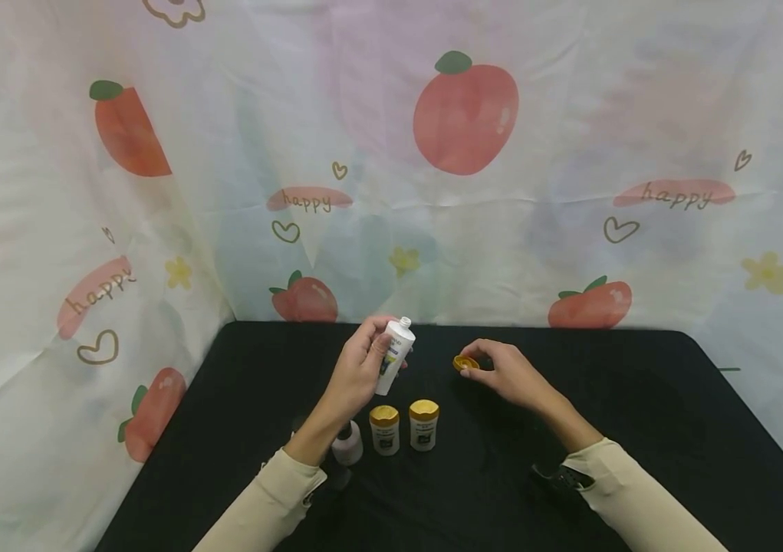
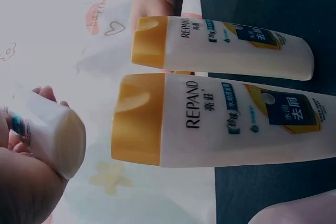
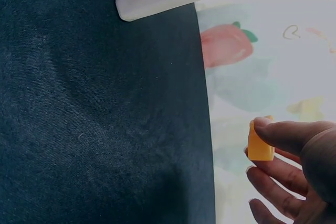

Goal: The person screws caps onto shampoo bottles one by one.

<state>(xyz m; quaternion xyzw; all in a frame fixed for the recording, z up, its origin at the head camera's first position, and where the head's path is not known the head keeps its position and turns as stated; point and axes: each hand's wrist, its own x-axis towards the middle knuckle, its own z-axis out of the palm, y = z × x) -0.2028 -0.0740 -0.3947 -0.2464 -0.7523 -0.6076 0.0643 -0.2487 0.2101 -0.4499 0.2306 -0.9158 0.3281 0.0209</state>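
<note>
My left hand (image 1: 358, 362) grips a white shampoo bottle (image 1: 396, 354) in the air, tilted a little to the right, its narrow neck uncovered. In the left wrist view the base of that bottle (image 2: 69, 142) faces the camera. To the right, my right hand (image 1: 510, 373) pinches a yellow-orange cap (image 1: 465, 363) between thumb and fingers, apart from the bottle. The right wrist view shows the cap (image 3: 260, 142) under the thumb. Below the hands stand two white bottles with gold caps, a left one (image 1: 385, 431) and a right one (image 1: 423, 426).
A pale pinkish bottle (image 1: 347, 445) with a dark top stands beside the left forearm, which partly hides it. Everything stands on a black-covered table (image 1: 474, 491). A printed fabric curtain (image 1: 377, 123) rises behind and along the left side.
</note>
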